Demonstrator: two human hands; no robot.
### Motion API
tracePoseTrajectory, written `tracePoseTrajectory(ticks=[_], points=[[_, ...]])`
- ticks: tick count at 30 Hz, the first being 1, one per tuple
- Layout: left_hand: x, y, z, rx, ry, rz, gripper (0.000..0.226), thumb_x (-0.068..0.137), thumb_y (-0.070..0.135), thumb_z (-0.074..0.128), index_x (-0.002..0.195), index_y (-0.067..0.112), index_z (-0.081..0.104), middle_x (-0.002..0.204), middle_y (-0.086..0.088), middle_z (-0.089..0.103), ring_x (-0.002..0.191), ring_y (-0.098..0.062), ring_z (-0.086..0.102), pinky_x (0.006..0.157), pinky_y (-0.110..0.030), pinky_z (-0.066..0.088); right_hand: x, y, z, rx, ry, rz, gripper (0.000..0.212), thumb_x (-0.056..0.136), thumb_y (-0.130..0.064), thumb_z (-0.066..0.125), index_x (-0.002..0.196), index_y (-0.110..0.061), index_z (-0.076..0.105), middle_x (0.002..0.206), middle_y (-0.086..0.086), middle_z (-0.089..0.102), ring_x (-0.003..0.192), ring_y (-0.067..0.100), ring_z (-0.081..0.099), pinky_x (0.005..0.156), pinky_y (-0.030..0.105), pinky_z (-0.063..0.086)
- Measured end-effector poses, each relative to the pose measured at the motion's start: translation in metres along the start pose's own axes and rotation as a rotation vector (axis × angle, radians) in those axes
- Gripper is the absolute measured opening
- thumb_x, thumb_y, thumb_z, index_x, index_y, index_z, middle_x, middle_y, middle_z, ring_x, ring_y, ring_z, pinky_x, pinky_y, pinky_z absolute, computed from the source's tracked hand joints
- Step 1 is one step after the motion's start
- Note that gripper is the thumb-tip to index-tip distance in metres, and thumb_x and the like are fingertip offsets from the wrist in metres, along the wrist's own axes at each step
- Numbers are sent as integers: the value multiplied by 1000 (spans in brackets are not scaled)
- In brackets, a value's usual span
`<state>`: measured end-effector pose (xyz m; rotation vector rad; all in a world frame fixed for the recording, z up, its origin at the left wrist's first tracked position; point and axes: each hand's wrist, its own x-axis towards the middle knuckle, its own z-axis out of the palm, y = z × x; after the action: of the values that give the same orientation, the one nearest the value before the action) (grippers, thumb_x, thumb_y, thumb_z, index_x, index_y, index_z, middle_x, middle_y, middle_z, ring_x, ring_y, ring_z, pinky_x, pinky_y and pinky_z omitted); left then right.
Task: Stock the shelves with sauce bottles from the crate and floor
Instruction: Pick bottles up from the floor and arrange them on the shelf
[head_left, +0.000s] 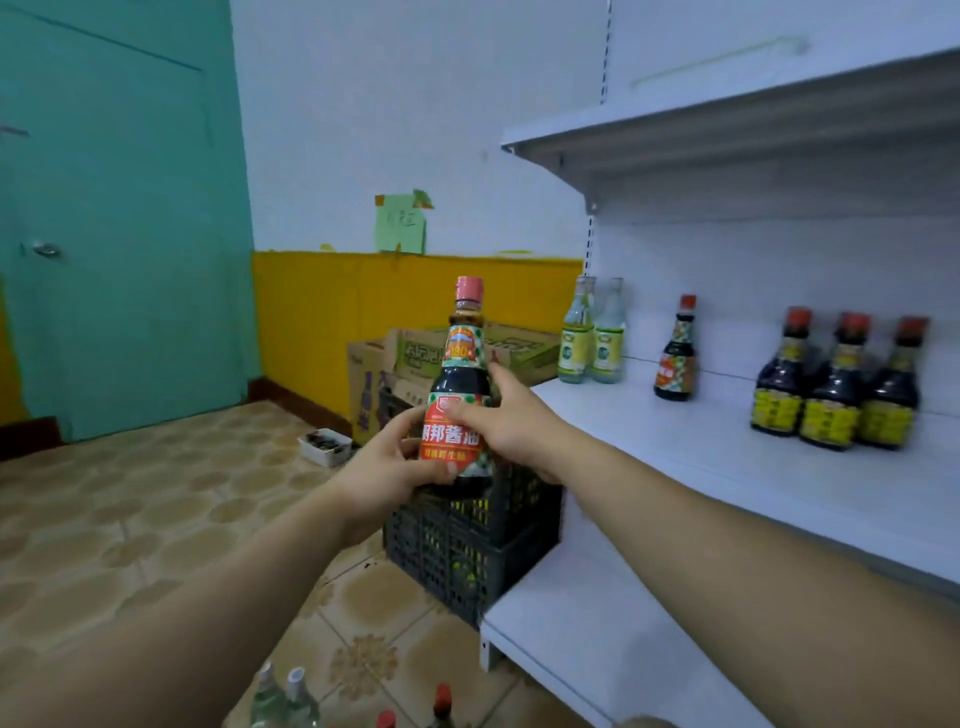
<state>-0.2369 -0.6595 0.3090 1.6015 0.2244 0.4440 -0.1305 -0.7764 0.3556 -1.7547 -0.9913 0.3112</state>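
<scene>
Sauce bottle (460, 395) upright between both hands' fingers (415, 470).

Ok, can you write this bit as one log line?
left hand, right hand: grip sauce bottle | bottle: upright, not yet on shelf

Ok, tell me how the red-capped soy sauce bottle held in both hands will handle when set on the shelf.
Probably heavy for its size: the soy sauce bottle looks full of dark liquid almost to the neck. Tall and narrow, so it may tip if set down tilted on the white shelf.
</scene>
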Motion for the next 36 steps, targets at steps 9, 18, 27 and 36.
tracePoseTrajectory(ticks=[9, 18, 27, 36], points=[[91, 3, 96, 218, -364, 124, 76, 82, -5, 66, 142, 27, 32, 114, -2, 60, 93, -12, 63, 76, -20, 52, -6, 49, -102, -4, 379, 123, 63, 80, -28, 77, 135, -29, 47, 117, 4, 66, 94, 22, 68, 84, 44, 58], [194, -22, 153, 887, -474, 167, 80, 88, 43, 61, 152, 27, 16, 156, -1, 27, 141, -20, 29, 111, -31, 26, 15, 101, -188, -67, 671, 180, 60, 85, -19, 73, 136, -30, 44, 120, -5, 60, 111, 20, 60, 97, 44, 49], [281, -61, 187, 1254, -439, 180, 73, 92, 64, 34, 152, 28, 15, 160, 0, 11, 148, -20, 8, 118, -50, 8, 77, 164, -234, -101, 749, 199, 59, 83, -21, 74, 134, -32, 46, 120, -7, 61, 111, 20, 60, 98, 46, 49], [344, -76, 207, 1360, -447, 124, 79, 83, 77, 28, 150, 34, 19, 160, 5, 12, 148, -19, 5, 114, -61, -2, 132, 220, -247, -156, 790, 199, 65, 83, -26, 73, 139, -33, 41, 127, -8, 62, 114, 20, 59, 99, 47, 48]])
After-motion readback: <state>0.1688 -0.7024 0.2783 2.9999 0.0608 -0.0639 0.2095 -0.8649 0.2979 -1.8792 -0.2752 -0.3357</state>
